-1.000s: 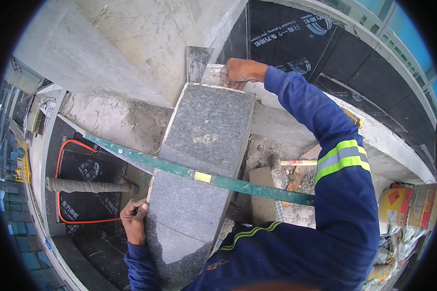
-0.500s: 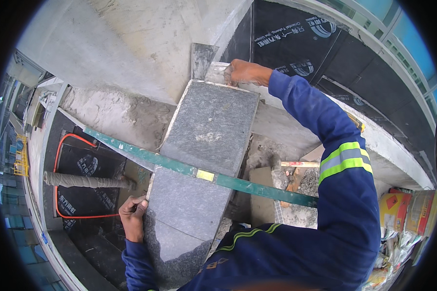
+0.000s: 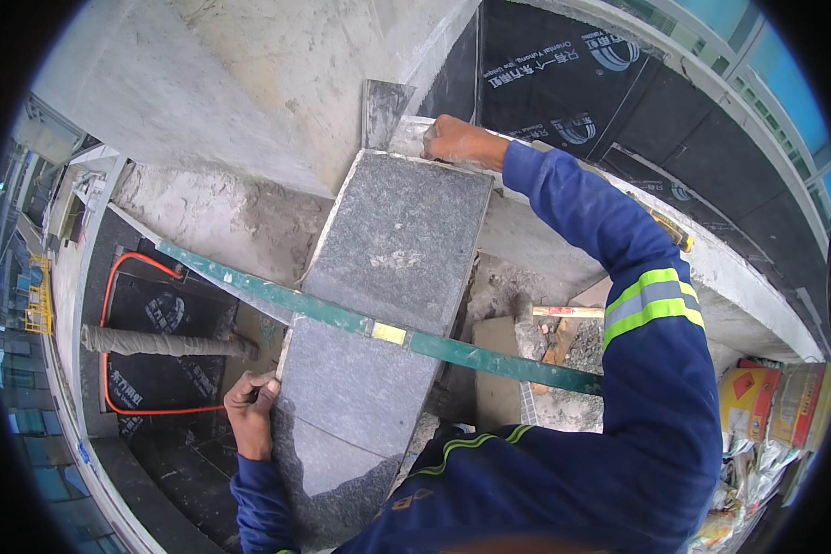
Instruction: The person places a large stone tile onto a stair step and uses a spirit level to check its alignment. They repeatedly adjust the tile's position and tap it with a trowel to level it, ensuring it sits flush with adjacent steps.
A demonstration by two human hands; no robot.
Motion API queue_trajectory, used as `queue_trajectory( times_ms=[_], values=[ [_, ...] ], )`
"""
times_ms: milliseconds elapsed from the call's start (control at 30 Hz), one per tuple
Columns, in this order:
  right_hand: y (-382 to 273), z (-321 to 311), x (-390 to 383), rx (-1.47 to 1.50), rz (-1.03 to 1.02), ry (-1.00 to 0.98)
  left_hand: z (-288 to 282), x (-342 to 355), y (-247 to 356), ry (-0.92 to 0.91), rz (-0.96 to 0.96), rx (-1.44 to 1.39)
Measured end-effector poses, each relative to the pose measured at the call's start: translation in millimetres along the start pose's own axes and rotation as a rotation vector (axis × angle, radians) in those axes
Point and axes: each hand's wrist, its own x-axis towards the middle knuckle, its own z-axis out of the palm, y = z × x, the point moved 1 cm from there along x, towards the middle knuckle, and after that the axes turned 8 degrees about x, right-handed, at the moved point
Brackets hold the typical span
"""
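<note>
Stone slab [image 3: 392, 277], grey and speckled, long rectangle, lies centre frame running from 12 o'clock down to 6 o'clock over a rough mortar bed [image 3: 222, 217].

Left hand [image 3: 252, 414] at 8 o'clock: fingers curled narrow on the slab's near left edge. Right hand [image 3: 460, 141] at 12 o'clock: clasped over the far right corner, arm at full stretch.

Green level [image 3: 489, 360] lies across the slab, 9 to 3 o'clock, yellow vial window [image 3: 390, 333] on the stone.

Judgement: slab looks heavy, rigid, gritty rather than slick; corners and edges likely to chip if knocked. Best held at opposite edges, as now.

Black sheeting [image 3: 572, 78] with white printed marks at 1 o'clock; more at 9 o'clock under an orange cable [image 3: 129, 272]. Red and yellow packets [image 3: 771, 402] at 4 o'clock. Hammer [image 3: 563, 313] at 3 o'clock.
</note>
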Motion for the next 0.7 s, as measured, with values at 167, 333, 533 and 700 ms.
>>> queue_trajectory(
  times_ms=[167, 333, 533, 700],
  values=[
    [-13, 2, -13, 0.028, 0.019, 0.001, -1, 1, 3, 0.014, 0.024, 0.070],
    [-26, 3, -27, 0.009, 0.005, 0.007, 0, -1, 4, 0.010, 0.014, 0.074],
    [-13, 7, -10, -0.022, 0.041, 0.021, -1, 1, 4, -0.009, 0.015, 0.087],
    [-15, 12, -6, -0.052, 0.045, -0.022, 1, -1, 7, 0.004, 0.020, 0.072]
  ],
)
